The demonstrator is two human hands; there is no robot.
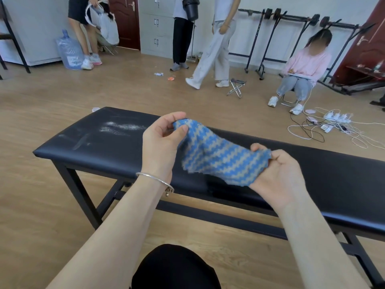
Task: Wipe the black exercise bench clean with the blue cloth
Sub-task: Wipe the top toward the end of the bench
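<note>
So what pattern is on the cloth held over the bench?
Blue and beige zigzag stripes on the cloth, clearest in the head view.

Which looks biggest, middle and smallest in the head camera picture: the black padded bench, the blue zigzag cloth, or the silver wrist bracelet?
Largest: black padded bench
Middle: blue zigzag cloth
Smallest: silver wrist bracelet

Single view, head-worn, wide-angle (straight lines bow toward the frame edges). Faces forward and down. Close range: left hand [161, 148] and right hand [278, 176] sit mid-frame, the black tabletop [104, 142] runs across just beyond them, with the floor [62, 94] and far wall [302, 5] above.
</note>
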